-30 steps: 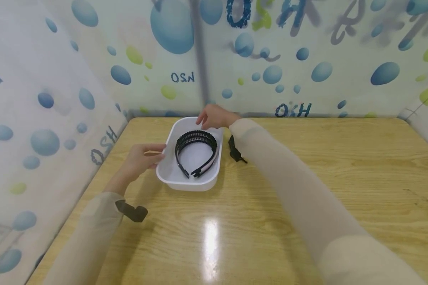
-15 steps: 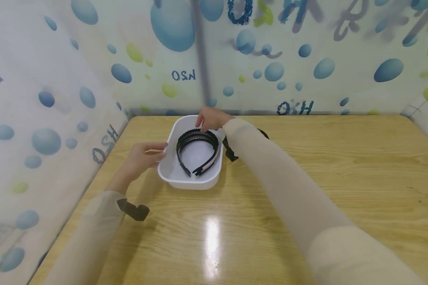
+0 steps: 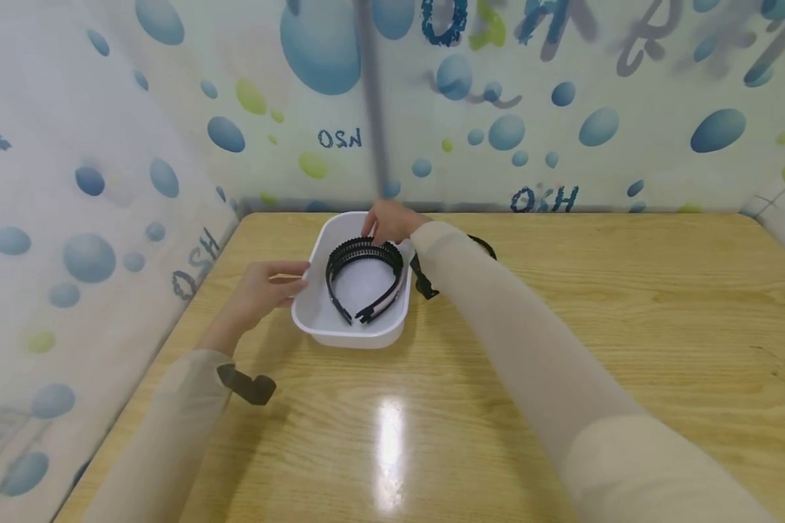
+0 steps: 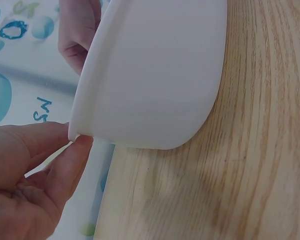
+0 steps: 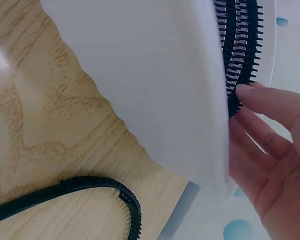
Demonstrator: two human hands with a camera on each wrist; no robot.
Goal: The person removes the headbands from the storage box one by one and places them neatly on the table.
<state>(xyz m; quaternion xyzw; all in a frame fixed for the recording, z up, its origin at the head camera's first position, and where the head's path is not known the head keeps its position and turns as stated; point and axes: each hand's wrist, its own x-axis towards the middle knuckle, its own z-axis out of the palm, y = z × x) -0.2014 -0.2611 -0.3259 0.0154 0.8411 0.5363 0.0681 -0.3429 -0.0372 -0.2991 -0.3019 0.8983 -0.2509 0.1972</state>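
Observation:
A white plastic tub (image 3: 348, 339) stands on the wooden table, with several black toothed headbands (image 3: 365, 250) nested inside, their ends facing me. On the tub's left side my left hand (image 3: 255, 294) pinches the rim between thumb and fingers; the left wrist view shows this grip (image 4: 35, 175) close up. My right hand (image 3: 394, 220) reaches over the far right rim and holds the curved top of a headband. In the right wrist view, the thumb of that hand (image 5: 270, 135) lies on the headband's toothed edge (image 5: 240, 55), its fingers partly hidden behind the tub wall.
Another black headband (image 3: 484, 245) lies on the table right of the tub, mostly hidden by my right sleeve; its curve (image 5: 97, 182) shows in the right wrist view. Patterned walls (image 3: 562, 145) bound the table (image 3: 628, 312) behind and at the left.
My right hand and forearm have shifted slightly left and lower over the tub, onto the headbands. The headband on the table has come into view behind the sleeve. My left hand keeps its grip.

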